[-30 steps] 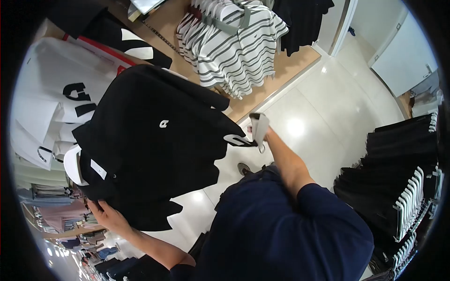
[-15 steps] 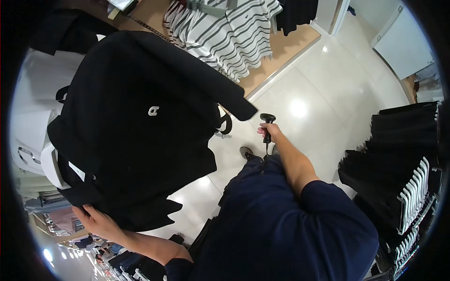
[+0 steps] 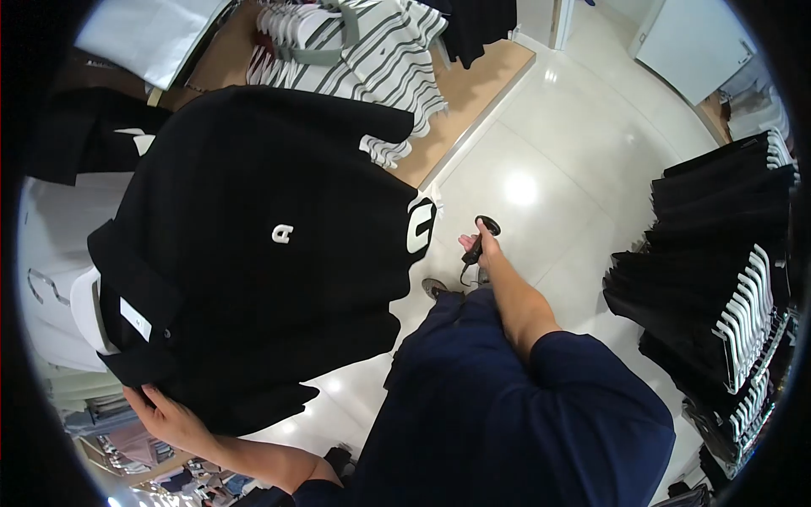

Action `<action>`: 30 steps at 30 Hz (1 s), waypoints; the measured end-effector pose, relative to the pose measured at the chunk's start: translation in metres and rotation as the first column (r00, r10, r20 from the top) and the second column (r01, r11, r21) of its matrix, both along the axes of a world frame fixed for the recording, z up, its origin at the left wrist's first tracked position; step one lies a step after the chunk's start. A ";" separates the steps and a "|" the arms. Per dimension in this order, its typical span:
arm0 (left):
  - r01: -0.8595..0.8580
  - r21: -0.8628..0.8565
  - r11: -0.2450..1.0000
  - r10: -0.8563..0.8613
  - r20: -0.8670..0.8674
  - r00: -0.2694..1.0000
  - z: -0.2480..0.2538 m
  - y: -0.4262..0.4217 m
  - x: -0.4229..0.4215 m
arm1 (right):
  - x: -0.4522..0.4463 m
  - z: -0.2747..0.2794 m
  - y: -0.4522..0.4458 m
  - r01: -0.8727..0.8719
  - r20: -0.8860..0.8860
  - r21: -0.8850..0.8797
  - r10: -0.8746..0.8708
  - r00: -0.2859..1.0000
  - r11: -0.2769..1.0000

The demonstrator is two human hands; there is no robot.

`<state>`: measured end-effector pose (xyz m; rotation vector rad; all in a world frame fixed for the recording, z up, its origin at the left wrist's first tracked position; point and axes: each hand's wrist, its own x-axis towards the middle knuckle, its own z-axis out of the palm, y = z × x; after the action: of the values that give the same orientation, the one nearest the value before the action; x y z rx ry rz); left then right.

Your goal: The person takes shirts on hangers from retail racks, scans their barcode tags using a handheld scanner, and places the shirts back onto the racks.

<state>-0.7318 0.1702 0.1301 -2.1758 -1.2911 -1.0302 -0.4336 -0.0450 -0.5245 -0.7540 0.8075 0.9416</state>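
Note:
A black polo shirt (image 3: 245, 279) on a white hanger (image 3: 87, 308) spreads across the left side, its front facing up. It carries a small white letter (image 3: 282, 234) on the chest and a white tag (image 3: 135, 319) inside the collar. My left hand (image 3: 176, 420) grips it at the shoulder beside the collar; part of the fingers is hidden by the cloth. In my right hand (image 3: 486, 248) is a black handheld barcode scanner (image 3: 487, 226), held in front of my legs with its cable hanging down.
Striped shirts (image 3: 380, 63) hang beyond the polo, over a wooden platform (image 3: 477, 101). To the right stands a rack of black garments (image 3: 659, 279) with white hangers (image 3: 748, 321). Folded clothes (image 3: 101, 414) lie at lower left. A white door (image 3: 697, 51) is at upper right.
The polo's far sleeve has shifted left and up, and a large white letter now shows near its hem. My right hand has turned the scanner, its head now tilting right.

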 end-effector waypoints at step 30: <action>-0.225 -0.018 0.974 0.225 0.000 0.974 -0.015 -0.049 -0.045 | 0.034 0.070 0.136 -0.158 0.127 0.173 0.137 0.982 0.972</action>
<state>-0.7770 0.1214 0.1152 -1.9845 -1.5121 -0.9336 -0.3998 0.0909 -0.4543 -0.7078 0.5613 1.0806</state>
